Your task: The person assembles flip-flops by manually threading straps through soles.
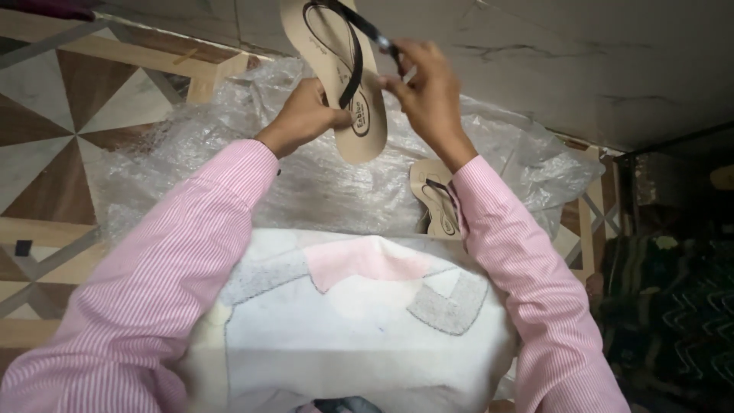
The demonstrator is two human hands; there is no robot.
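Floor [92, 115] had patterned tiles in brown, white and grey; a plain marbled grey slab [573, 69] ran along the far side. A crinkled clear plastic sheet [321, 191] lay spread over the floor in front of the person. Nearer the camera, a white towel [344, 329] with pink and grey patches covered the lap. Both arms wore pink striped sleeves [153, 291].

A tan sandal [344, 69] with black straps was held up above the plastic sheet, sole face toward the camera, heel end down, toe end cut off by the top edge. Left hand [302, 115] gripped the sandal's left edge near the heel, fingers curled round it, thumb on the footbed. Right hand [428, 92] was at the right edge, fingers pinching the black strap [375, 32] where it pulled away from the sole.

A second matching sandal [434, 200] lay on the plastic sheet just beside the right forearm, partly hidden by the sleeve. Dark green patterned fabric [673, 306] sat at far right.
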